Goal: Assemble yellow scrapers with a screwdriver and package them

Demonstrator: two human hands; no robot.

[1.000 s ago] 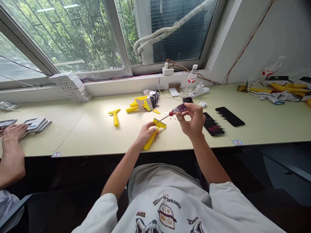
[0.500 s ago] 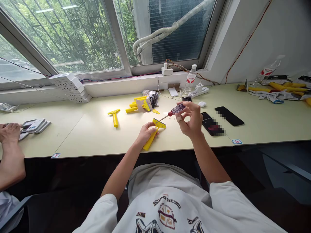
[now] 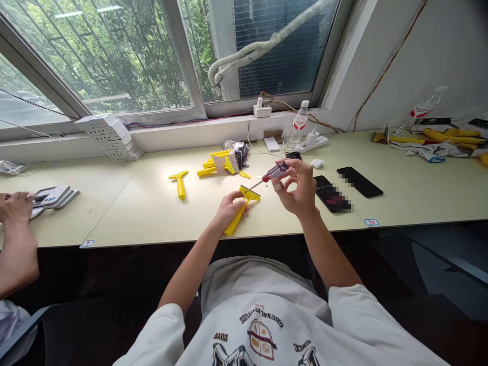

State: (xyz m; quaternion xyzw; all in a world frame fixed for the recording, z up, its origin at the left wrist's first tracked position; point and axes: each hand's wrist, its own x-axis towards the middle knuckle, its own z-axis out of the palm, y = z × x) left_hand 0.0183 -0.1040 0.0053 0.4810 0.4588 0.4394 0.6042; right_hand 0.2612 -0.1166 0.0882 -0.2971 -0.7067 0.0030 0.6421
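Wide window across the back on my head feed, foliage behind bars outside. Pale yellow-green bench runs below it, full width. Pile of yellow-handled tools and gloves at far right. White box stack leans by the sill, left side. Co-worker's hand at left edge, on or beside a stack of flat grey-white pieces. Scraper bundle lies mid-bench toward the window, clear bottle standing beyond it to the right. Two black phones right of my work: one dark, one with lit digits.

Right hand: thumb and fingers pinched around the handle of a screwdriver. Left hand: fingers wrapped round the neck of a yellow scraper, near the front bench edge, handle angled back at the torso, head away (can't make out if it rests on the bench or sits just above). Loose scraper lies flat to the left, well apart. Screwdriver slants down-left, tip at the held scraper's head; any screw there is too small to read. White case near the right hand.
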